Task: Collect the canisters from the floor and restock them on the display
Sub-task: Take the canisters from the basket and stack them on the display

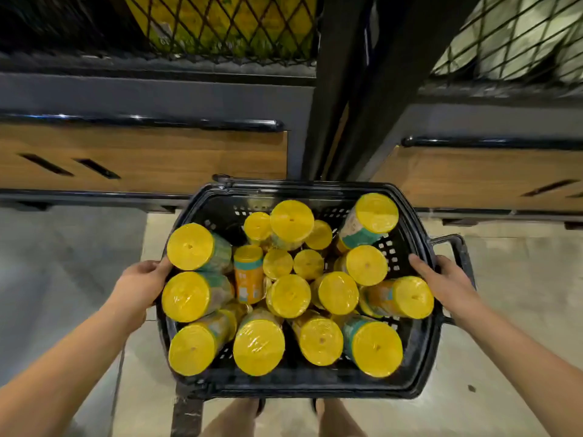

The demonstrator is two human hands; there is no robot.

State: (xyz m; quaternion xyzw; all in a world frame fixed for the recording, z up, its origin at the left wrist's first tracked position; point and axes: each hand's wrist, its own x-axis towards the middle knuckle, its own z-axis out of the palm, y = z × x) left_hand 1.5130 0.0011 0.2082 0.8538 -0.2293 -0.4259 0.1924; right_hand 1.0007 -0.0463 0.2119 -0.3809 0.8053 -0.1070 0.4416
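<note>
A black plastic basket [419,367] hangs in front of me, packed with several canisters [291,294] that have yellow lids and orange-teal labels. Most stand or lean with lids up; one orange canister [248,275] lies on its side near the middle left. My left hand [138,285] grips the basket's left rim, fingers curled over the edge beside a canister lid. My right hand [441,279] grips the right rim, just inside the basket's folded side handle [457,244].
Ahead is the display's base with wood panels [142,152] and black rails, split by a dark upright post [347,89]. Wire mesh shelving [220,23] above holds yellow packs on the left, pale packs on the right. Grey tiled floor lies below; my feet show under the basket.
</note>
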